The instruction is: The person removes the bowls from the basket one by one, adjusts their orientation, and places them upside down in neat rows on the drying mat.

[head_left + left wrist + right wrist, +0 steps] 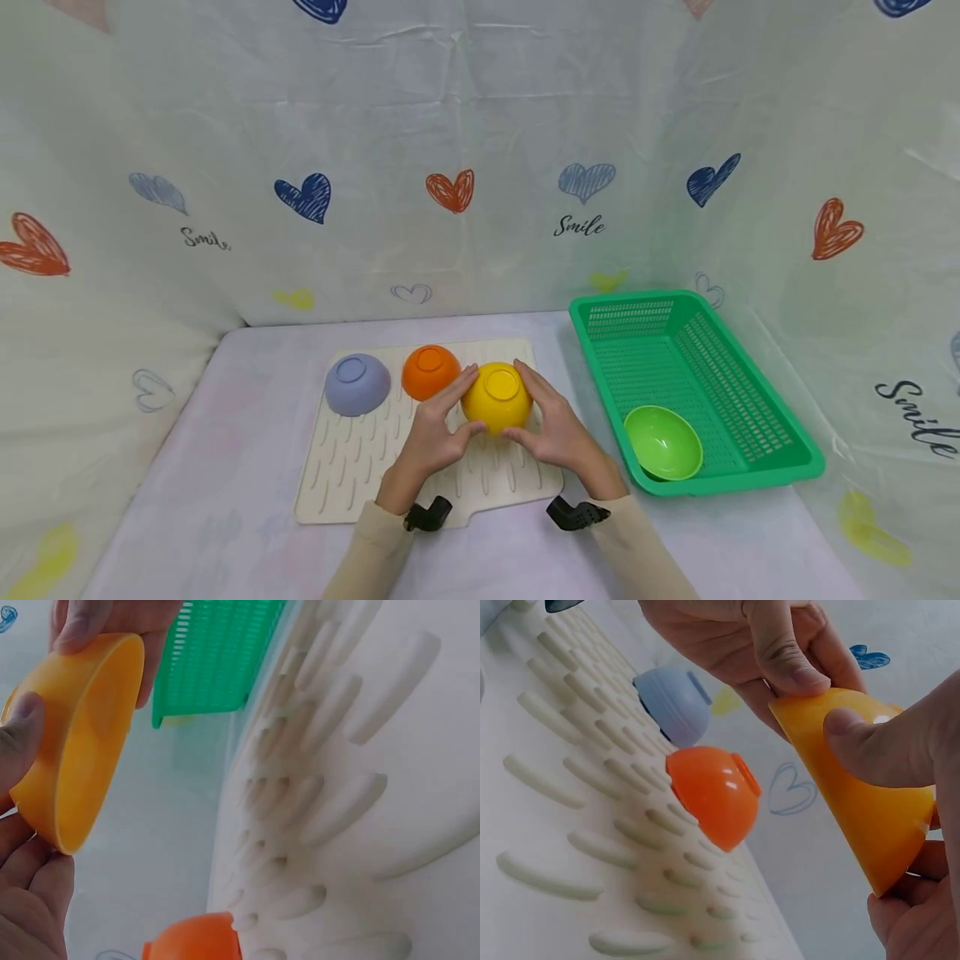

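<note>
A yellow bowl (498, 407) is held upside down between both hands, raised off a cream ridged draining mat (352, 475). My left hand (433, 437) grips the bowl's left side, thumb at the near edge. The right hand (561, 427) grips its right side in the same way; in the right wrist view its thumb (877, 750) lies against the outer wall. Beyond the left hand, an orange bowl (430, 373) rests face down on the mat. Farther left on the mat, a lavender bowl (357, 385) also sits face down.
A green plastic basket (600, 367) with perforated sides stands to the right of the mat. Inside its near left corner lies a light green bowl (664, 443), open side up. A white curtain (510, 267) printed with hearts hangs behind the table (210, 467).
</note>
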A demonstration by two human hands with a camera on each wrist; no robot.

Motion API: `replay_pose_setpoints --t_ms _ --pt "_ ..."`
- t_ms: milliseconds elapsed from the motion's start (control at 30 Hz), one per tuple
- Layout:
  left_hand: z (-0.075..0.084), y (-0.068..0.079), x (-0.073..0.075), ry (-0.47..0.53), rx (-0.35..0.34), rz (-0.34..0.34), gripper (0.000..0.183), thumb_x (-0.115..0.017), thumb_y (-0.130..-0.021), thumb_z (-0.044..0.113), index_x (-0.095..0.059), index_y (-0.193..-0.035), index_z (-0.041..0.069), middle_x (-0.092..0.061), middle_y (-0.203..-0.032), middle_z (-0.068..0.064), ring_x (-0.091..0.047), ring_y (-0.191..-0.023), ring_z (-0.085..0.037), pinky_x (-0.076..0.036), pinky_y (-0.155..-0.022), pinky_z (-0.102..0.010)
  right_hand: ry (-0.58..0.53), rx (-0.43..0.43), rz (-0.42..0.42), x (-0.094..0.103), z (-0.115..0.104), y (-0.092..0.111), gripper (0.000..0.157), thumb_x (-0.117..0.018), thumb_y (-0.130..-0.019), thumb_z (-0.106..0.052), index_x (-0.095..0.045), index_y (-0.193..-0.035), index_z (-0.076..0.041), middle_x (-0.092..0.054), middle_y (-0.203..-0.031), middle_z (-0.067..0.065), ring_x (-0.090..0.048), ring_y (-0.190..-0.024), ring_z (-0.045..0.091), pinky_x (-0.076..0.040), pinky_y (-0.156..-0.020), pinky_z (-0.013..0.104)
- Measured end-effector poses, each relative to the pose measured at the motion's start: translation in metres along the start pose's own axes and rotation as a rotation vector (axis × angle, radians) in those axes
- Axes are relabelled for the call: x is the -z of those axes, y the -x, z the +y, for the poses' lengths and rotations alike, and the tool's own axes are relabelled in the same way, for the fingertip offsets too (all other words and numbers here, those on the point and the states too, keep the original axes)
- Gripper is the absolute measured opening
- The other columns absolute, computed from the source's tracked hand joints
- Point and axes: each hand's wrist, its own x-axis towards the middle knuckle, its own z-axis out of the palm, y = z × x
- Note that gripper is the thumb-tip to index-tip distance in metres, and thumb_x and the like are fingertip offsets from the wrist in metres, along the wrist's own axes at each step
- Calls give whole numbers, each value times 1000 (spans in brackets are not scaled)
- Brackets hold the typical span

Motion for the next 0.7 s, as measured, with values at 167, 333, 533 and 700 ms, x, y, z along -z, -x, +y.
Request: replay_pose_setpoints --t_ms 167,333,533,700 --pt "-9 -2 -3 -22 38 -23 74 -86 -79 5 -53 -144 -7 -55 -149 -22 -56 -136 -37 -44 -113 -35 23 15 7 -3 6 -5 93 -85 -84 -16 -32 -156 9 -40 -159 29 -42 -145 46 -38 -116 59" --pt "-15 -7 -9 -41 79 -21 71 -84 -82 4 -53 -146 -4 -54 -150 -21 -56 -137 -34 -48 -109 -40 40 -12 64 -10 19 -10 92 -87 -83 -18 -36 -155 8 -42 -157 30 -44 -144 47 -38 -117 58" --pt "-19 -14 -15 -72 110 2 65 -80 -84 -3 -55 -144 -5 -55 -148 -24 -57 -135 -36 -50 -107 -44 30 -57 115 -17 33 -16 93 -89 -80 -17 -39 -153 8 -44 -156 28 -44 -144 45 -38 -118 57" --pt "-24 -21 -19 -96 148 -21 64 -77 -86 -6 -53 -146 -5 -54 -149 -22 -55 -138 -35 -48 -110 -44 23 -67 141 -21 41 -22 93 -90 -79 -16 -39 -153 8 -45 -156 27 -45 -144 45 -39 -118 57"
